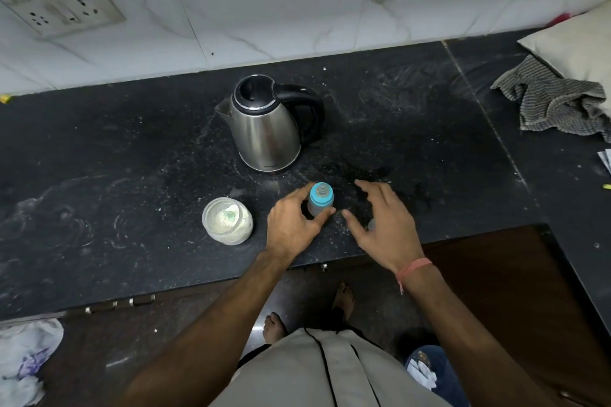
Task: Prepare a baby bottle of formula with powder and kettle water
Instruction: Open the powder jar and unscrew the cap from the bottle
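Gripping the upright baby bottle (320, 205) near the counter (132, 149) edge with my left hand (292, 225), I hold my right hand (383, 221) released just beside it, kettle (267, 129) behind

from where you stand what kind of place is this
Most likely a home kitchen counter: a dark stone countertop against a tiled wall, an electric kettle standing on it, and a dishcloth at the far right.

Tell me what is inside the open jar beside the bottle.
The jar holds pale powder, and a greenish scoop lies half buried in it. How deep the powder goes and the scoop's handle cannot be seen, because the powder covers them.
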